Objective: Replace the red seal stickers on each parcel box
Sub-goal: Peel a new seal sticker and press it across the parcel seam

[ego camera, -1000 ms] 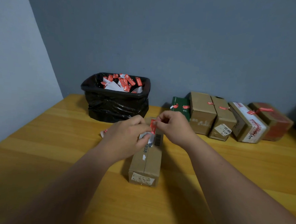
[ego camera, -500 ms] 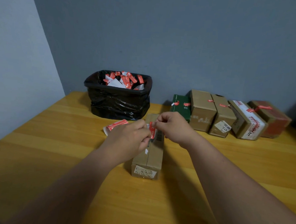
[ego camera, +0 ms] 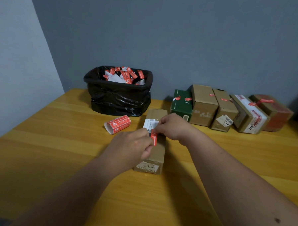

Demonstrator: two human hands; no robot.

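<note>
A long brown parcel box (ego camera: 157, 153) lies on the wooden table (ego camera: 56, 151) in front of me, end toward me. Over its top both hands meet on a red seal sticker (ego camera: 154, 138). My right hand (ego camera: 171, 127) pinches the sticker's upper end. My left hand (ego camera: 132, 146) pinches its lower part, where a bit of white backing shows under the fingers. A roll of red stickers (ego camera: 118, 124) lies to the left of the box.
A black-lined bin (ego camera: 118, 94) full of used red stickers and backing stands at the back. A green box (ego camera: 181, 104) and several brown parcel boxes (ego camera: 204, 105) with red seals line the back right by the wall.
The sticker now shows more of its length between my hands, and the hands have shifted slightly apart. The view has tilted, so the roll at the left is now uncovered.
</note>
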